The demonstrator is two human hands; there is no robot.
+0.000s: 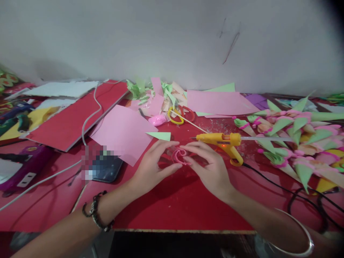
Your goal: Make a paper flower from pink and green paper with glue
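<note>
A rolled coil of pink paper (178,156) is held up between my two hands over the front of the red table. My left hand (156,161) curves around its left side, thumb below and fingertips above. From the right, the fingers and thumb of my right hand (208,163) pinch the coil's edge. Just behind my hands lies a small green paper triangle (161,135). A yellow glue gun (223,139) with a lit orange light rests beyond my right hand, a clear glue stick in its back.
Pink paper sheets (126,129), scissors with yellow and red handles (176,117) and paper scraps (161,95) lie behind. Many paper flowers (298,136) pile up at right. A phone (107,170), a purple power strip (27,168) and a white cable (87,123) are at left.
</note>
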